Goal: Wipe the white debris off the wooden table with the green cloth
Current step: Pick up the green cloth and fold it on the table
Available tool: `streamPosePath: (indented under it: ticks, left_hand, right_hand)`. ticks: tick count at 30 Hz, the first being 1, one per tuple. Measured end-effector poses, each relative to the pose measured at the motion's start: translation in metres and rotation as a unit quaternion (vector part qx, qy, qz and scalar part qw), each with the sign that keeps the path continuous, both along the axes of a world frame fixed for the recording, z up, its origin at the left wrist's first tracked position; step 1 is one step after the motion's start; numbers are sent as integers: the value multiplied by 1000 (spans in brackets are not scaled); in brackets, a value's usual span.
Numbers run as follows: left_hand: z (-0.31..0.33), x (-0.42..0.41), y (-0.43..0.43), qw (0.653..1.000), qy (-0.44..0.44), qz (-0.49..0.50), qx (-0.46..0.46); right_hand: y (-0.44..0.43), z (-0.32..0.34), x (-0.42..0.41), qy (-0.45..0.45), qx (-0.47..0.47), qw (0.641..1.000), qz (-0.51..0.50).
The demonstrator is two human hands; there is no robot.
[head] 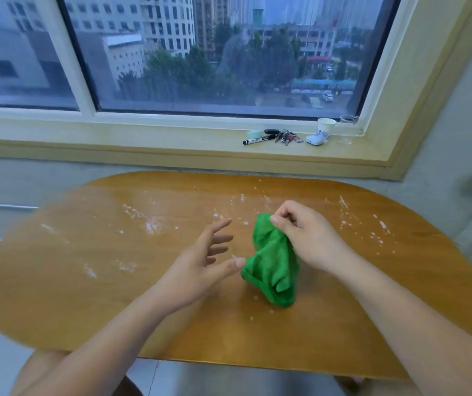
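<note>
Your right hand point(303, 235) pinched the top of the green cloth point(272, 267) and held it bunched up, near the middle of the wooden table point(86, 295). Your left hand point(200, 264) was spread wide, thumb touching the cloth. White debris point(152, 224) lay in bits left and right of the cloth.

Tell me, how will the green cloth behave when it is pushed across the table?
The green cloth hangs bunched from the right hand, so it is probably floppy and light. Pushed, it would likely crumple rather than slide flat.
</note>
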State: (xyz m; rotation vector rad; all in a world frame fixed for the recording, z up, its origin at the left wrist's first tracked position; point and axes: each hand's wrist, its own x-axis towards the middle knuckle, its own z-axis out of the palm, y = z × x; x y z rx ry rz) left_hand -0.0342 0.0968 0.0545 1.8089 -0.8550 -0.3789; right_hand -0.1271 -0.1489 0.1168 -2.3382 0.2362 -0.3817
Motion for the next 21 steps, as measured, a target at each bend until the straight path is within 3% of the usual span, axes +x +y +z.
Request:
streamPosePath:
  ticks: [4,9,21]
  left_hand:
    - [10,5,33,993,93,25,-63]
    - [13,13,83,980,133,97,-112]
    - [27,48,181,964,165,178,-106]
  right_hand:
    - [61,13,44,-50,45,995,74]
    - [125,14,88,-84,72,988,107]
    - [220,2,157,-80,112,979,150]
